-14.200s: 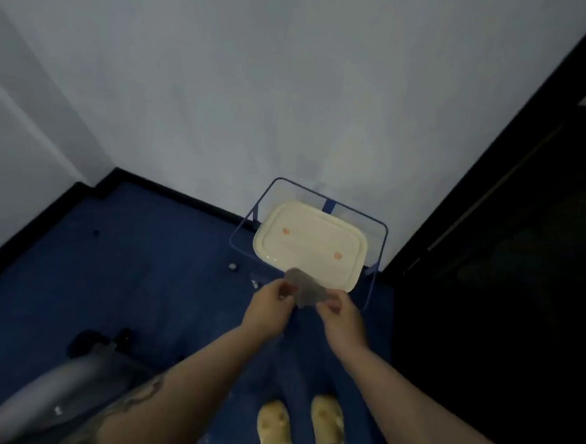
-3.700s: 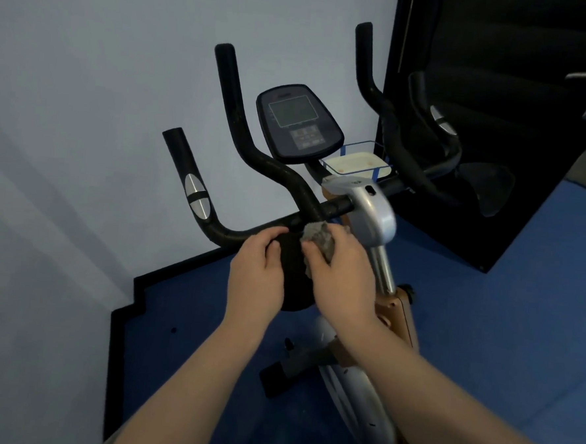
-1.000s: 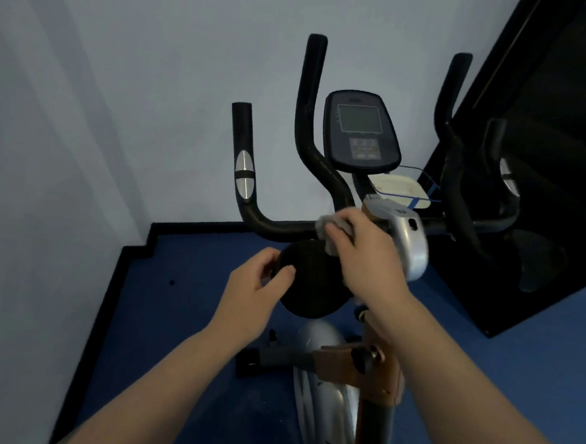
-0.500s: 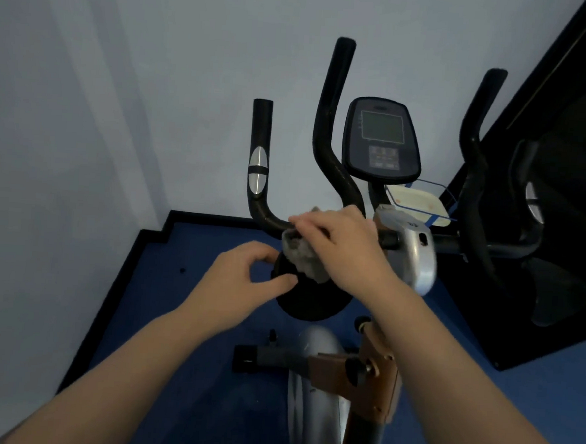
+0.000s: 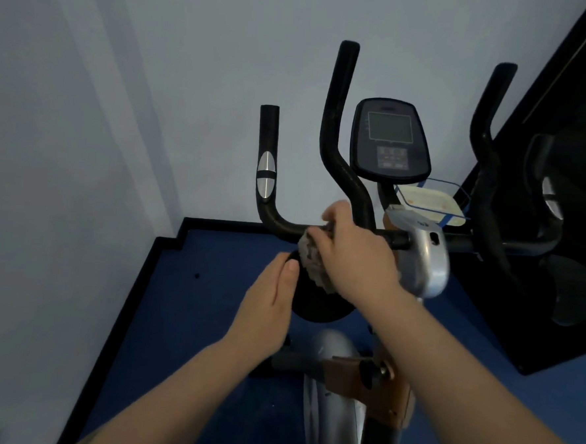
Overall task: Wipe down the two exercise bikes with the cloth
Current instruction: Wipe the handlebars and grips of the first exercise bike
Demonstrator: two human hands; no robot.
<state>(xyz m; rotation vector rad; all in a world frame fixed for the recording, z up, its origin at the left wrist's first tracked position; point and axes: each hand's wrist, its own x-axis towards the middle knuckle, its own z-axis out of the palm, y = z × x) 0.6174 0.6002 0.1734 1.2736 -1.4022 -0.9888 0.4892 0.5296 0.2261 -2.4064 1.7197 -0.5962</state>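
Two hands work at the exercise bike's point(image 5: 341, 413) black handlebar point(image 5: 284, 225). To the left, the left hand point(image 5: 273, 296) rests with straight fingers against the black round pad point(image 5: 317, 305), holding nothing. Beside it, the right hand point(image 5: 354, 256) curls round the grey cloth point(image 5: 311, 257), pressing it onto the crossbar. The cloth looks soft, light and bunched, so it is likely best kept wadded in the palm. Farther right stands the console point(image 5: 391, 142).

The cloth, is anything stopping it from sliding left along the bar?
Nothing visible. The right hand holds the cloth on the handlebar, and the bar to its left is bare up to the bend. The left hand sits lower, below the bar.
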